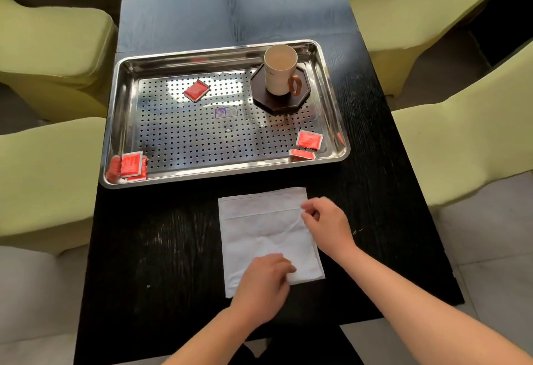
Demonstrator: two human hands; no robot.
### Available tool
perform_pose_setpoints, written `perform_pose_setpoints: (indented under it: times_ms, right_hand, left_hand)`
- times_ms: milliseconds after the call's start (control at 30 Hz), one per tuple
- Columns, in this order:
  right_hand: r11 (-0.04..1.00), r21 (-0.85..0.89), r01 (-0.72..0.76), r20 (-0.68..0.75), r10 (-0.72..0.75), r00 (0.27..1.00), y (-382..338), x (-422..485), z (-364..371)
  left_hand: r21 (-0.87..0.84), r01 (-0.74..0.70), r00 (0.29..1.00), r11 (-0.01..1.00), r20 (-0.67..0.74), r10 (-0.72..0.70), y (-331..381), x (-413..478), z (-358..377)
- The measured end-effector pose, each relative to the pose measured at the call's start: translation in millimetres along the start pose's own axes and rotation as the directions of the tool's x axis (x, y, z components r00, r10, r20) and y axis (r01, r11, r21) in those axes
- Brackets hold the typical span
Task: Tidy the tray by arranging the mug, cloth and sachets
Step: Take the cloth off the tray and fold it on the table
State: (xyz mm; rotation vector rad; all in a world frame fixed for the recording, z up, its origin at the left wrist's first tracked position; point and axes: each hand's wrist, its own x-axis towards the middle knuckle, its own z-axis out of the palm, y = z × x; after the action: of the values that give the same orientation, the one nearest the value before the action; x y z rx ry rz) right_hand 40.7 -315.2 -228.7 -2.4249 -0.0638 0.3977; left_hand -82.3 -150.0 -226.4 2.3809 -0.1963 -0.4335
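We log: cloth (268, 237) folded, on table (173, 249) by near edge, outside tray (225, 175); right hand (326, 220) pinches its right edge; left hand (264, 286) curled on it, grip unclear; mug (279, 70) at tray's far right corner; sachets (197, 90) still scattered.

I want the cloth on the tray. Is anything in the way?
Nothing visible is. Only bare table lies between the cloth and the tray. Some sachets sit in its near corners, but the middle stretch facing the cloth is bare.
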Motion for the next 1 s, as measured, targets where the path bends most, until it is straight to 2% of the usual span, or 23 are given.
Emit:
perform_pose_setpoints:
  times_ms: [67, 133, 267, 400, 467, 533, 633, 700, 800, 933, 1000]
  right_hand:
    - [0.992, -0.066, 0.109, 0.06, -0.105, 0.993, -0.6, -22.3, 2.5]
    - [0.974, -0.151, 0.169, 0.135, -0.149, 0.98, 2.2, -43.9, 6.6]
    - [0.936, -0.315, 0.157, 0.265, -0.072, 0.962, 20.6, -79.9, 17.6]
    - [0.932, -0.347, 0.102, 0.227, -0.022, 0.974, 28.7, -96.6, 19.2]
    - [0.942, -0.333, 0.049, 0.179, 0.012, 0.984, 28.2, -98.9, 17.7]
    - [0.955, -0.297, -0.023, 0.128, 0.064, 0.99, 28.2, -99.6, 16.3]
    - [0.965, -0.227, -0.127, 0.077, 0.148, 0.986, 27.7, -101.7, 15.3]
    - [0.963, -0.184, -0.198, 0.048, 0.21, 0.977, 25.9, -103.4, 15.6]
    - [0.945, -0.134, -0.299, 0.029, 0.305, 0.952, 21.9, -105.5, 15.8]
    - [0.923, -0.076, -0.378, 0.051, 0.382, 0.923, 20.2, -107.4, 14.4]
    - [0.901, -0.04, -0.432, 0.075, 0.434, 0.898, 20.1, -108.5, 13.9]
  left_hand:
    - [0.129, -0.04, 0.999, 0.991, -0.017, 0.043, -15.4, -9.7, -7.1]
    - [0.244, -0.054, 0.998, 0.968, -0.022, 0.061, -28.2, -23.3, -13.5]
    - [0.377, -0.073, 0.997, 0.923, 0.044, 0.061, -43.1, -51.6, -12.3]
    - [0.415, 0.0, 0.999, 0.91, 0.038, -0.017, -43.4, -69.1, -6.1]
    - [0.344, 0.095, 0.995, 0.934, -0.031, -0.09, -45.3, -76.3, -2.4]
    - [0.198, 0.259, 0.963, 0.946, -0.135, -0.235, -48.6, -81.4, -0.8]
    - [-0.088, 0.505, 0.832, 0.859, -0.217, -0.511, -50.9, -80.2, -2.7]
    - [-0.253, 0.604, 0.741, 0.756, -0.17, -0.649, -49.1, -73.8, -7.3]
    - [-0.417, 0.687, 0.622, 0.595, -0.087, -0.779, -49.5, -65.1, -8.6]
    - [-0.539, 0.712, 0.516, 0.449, -0.031, -0.856, -50.3, -57.6, -7.5]
    - [-0.57, 0.723, 0.49, 0.391, 0.024, -0.871, -49.9, -55.1, -9.9]
